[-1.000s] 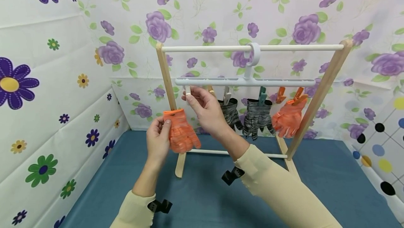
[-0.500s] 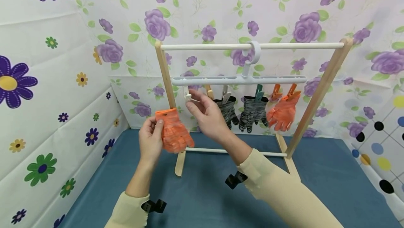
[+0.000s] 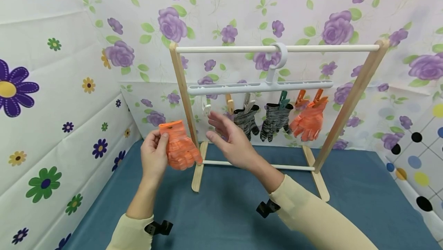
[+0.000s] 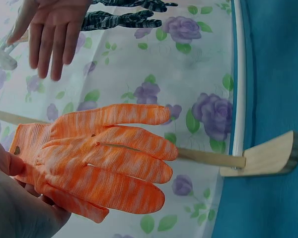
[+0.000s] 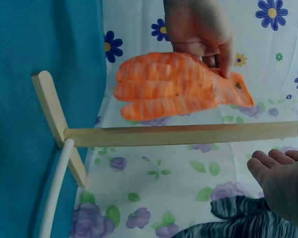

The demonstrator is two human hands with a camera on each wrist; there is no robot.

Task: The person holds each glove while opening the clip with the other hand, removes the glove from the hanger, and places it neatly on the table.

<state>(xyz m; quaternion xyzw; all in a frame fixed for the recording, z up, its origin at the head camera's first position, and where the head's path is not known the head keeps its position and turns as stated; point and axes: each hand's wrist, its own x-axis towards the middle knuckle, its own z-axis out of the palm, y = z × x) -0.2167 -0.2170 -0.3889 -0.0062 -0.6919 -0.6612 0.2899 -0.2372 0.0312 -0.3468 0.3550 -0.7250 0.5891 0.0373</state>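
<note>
Hanging gloves: a first grey glove, a second grey glove and a clipped orange glove are suspended from the hanger by clips; three are counted as pegged.
Loose orange glove: is held below the hanger's left end, in front of the rack's left post; no clip is fastened to it.
Left hand: the loose glove's cuff is pinched between thumb and fingers.
Right hand: is spread, fingers extended; nothing is gripped.
White clip, tan clip: both are seen bare.
Progress: one glove is judged as handled and unpegged, three as left hanging; whether the loose one is being taken down or put up cannot be told for certain.
Change, right hand: one second ago the white clip is pinched by it; now the clip is released and the hand is lowered, just apart from it.
Change, loose glove: is carried leftward, farther from the white clip.
Change, hanger: is turned slightly, its right end shifted leftward in the head view.
</note>
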